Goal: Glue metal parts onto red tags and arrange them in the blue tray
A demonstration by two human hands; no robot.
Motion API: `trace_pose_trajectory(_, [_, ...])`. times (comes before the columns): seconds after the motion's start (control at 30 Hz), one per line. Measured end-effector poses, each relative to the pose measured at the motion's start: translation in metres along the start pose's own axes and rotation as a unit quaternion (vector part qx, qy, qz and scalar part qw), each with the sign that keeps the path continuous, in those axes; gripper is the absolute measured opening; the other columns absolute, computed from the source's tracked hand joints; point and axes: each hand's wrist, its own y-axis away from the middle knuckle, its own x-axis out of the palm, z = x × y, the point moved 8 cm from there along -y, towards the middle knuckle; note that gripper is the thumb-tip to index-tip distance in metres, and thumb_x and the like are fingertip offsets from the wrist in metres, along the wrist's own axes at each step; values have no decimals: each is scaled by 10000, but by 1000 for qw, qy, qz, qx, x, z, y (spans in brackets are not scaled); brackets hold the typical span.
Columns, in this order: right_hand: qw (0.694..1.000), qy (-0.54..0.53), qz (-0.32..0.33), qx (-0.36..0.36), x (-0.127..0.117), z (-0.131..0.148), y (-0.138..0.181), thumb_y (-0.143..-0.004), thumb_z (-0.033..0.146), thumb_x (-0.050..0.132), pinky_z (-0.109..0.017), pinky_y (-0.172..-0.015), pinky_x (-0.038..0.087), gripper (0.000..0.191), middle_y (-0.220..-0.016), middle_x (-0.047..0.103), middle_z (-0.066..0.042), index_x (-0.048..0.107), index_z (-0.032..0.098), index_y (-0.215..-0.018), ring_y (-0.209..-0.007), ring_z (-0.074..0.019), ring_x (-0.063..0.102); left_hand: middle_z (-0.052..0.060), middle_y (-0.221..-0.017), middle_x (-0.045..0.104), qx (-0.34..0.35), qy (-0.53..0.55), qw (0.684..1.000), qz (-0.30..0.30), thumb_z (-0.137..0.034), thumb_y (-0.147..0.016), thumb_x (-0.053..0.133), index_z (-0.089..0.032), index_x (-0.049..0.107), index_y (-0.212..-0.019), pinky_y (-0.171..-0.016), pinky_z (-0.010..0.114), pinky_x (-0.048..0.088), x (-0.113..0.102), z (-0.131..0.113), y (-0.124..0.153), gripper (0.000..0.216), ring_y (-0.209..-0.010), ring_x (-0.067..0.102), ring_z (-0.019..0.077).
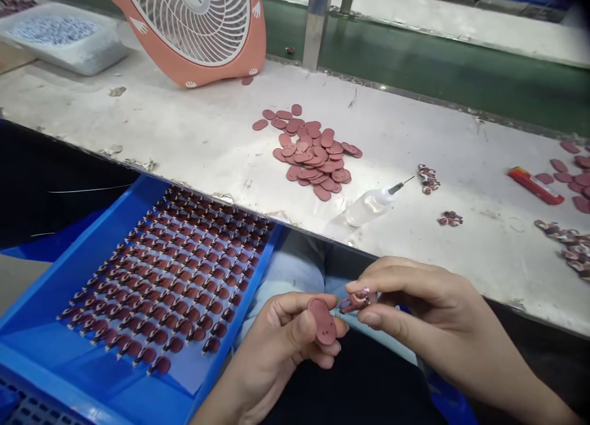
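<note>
Between the thumb and fingers of my left hand [295, 336] is a flat, oval, dark red base [322, 322] with small holes near its lower end. My right hand [415, 308] pinches a tiny painted figurine [356, 300] in brown and white, held just to the right of the base. A small gap seems to separate the two pieces. Both hands are above my lap, in front of the table edge. On the table beyond them lies a clear squeeze bottle [369, 207] with a needle tip. Loose figurines [428, 179] rest near that tip.
A pile of oval bases [316, 158] lies mid-table. At left, a blue crate [50, 357] holds rows of figurines on bases. An orange fan [161, 56] and a plastic tub [96, 53] stand behind. A red lighter [534, 185] and more figurines [571, 247] lie right.
</note>
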Motion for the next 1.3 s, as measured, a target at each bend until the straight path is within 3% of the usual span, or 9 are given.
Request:
trace_pose_trajectory(0.4, [994,45,99,-26,17,11,4,-935,126,666,-103,-703,492,259,-877,703,76,691,295,-1130,-754,-24,649,20,-686,680,-13,-19,1000,11,-456,-745,814,-158,811,-911,-581,142,534,2,2,0,341,-578,613,66])
trace_pose_trajectory(1.07, [985,89,145,-35,17,12,1,-952,128,633,-123,-717,485,250,-894,702,81,652,302,-1131,-760,-35,647,20,-705,699,-26,-2,1000,-2,-456,-718,834,-163,803,-818,-563,133,541,0,8,-3,311,-578,628,65])
trace_pose_trajectory(1.3, [972,155,150,-98,19,25,1,-970,134,589,-162,-666,508,114,-869,695,25,636,230,-1009,-732,-74,642,15,-647,698,-20,6,1000,-17,-427,-695,857,-184,809,-844,-558,143,522,1,6,-3,289,-558,623,72])
